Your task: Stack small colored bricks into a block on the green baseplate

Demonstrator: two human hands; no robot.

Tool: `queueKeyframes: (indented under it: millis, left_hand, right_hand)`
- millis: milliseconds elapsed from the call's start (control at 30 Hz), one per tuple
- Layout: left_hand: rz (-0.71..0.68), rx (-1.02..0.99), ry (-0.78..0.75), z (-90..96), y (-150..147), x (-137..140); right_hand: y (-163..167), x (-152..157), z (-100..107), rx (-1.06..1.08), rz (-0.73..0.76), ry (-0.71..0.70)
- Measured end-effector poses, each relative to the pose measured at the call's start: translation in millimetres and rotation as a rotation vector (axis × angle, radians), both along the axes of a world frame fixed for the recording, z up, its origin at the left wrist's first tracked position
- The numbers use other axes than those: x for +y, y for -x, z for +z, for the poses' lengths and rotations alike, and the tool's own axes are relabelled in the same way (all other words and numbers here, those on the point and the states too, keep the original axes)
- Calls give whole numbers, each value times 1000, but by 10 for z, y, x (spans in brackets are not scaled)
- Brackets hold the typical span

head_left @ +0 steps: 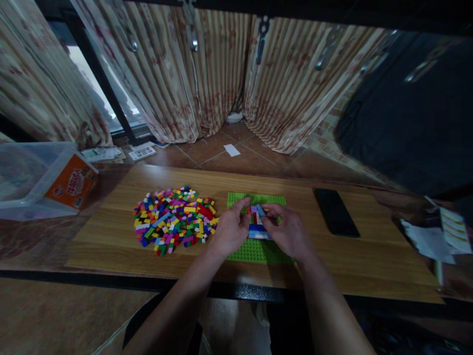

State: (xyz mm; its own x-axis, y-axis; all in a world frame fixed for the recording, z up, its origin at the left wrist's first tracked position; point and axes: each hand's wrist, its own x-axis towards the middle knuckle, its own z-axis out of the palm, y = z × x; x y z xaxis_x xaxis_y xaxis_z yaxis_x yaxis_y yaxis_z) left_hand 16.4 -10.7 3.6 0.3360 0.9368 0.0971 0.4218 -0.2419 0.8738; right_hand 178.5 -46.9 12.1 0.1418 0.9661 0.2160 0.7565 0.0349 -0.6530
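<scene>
The person's left hand [231,230] and right hand [290,231] come in from both sides around a small brick build [259,228]. Both hands have bent fingers, with the tips close in at the sides of the build. It is too small to tell how tightly either hand grips it, or if a loose brick is pinched there.

The build is made of little blocks. A dark blue row crosses it near the person, with a pale blue and white row along the near edge. Red, white, lilac and light blue bits show farther back. The near edge runs left to right, and the part that shows gets thinner toward the far side. The hands hide its sides, so its long way cannot be told.

The build is over the middle of a green studded board [254,252]. Green studs show on the near side and in a strip at the far side. The board lies near the front edge of the wooden table top [373,266].

A big heap of mixed bricks [175,219] sits just left of the board, leaving little room there. On the right, a wider stretch of wood reaches to a black phone [336,212]
</scene>
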Motion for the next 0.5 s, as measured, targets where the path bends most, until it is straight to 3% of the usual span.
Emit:
queueKeyframes:
  millis: [500]
  left_hand:
    - [-7,25,15,-15,-8,27]
  right_hand:
    - [28,29,-15,21,1,9]
